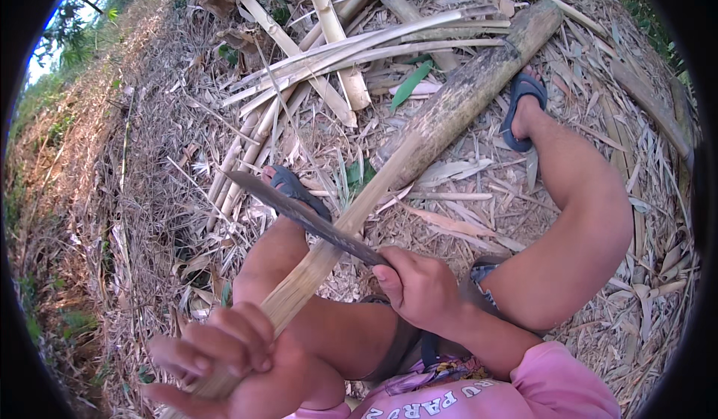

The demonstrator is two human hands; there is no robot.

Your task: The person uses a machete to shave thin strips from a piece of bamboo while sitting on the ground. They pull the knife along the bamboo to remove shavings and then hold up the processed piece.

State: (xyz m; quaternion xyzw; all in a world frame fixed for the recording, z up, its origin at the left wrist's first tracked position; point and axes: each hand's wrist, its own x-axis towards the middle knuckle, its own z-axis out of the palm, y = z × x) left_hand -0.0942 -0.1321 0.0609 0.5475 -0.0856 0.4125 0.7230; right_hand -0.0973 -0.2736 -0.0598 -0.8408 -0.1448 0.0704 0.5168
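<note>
My left hand [262,378] is wrapped round the near end of a long pale strip of split bamboo [303,280]. The strip slants away from me to the right, its far end at the near end of a mottled log [479,101]. In my right hand [422,288] is a knife [307,217] with a long, dark blade; the fingers hide its handle. The blade lies across the strip between my two hands, its tip pointing to the far left. Both hands are closed.
Split bamboo strips [351,56] lie crossed in a pile at the far side. My sandalled feet, the left [288,187] and right [527,105], stand either side of the strip. Dry leaves and shavings [449,224] cover the ground. A dry grassy bank [75,157] rises left.
</note>
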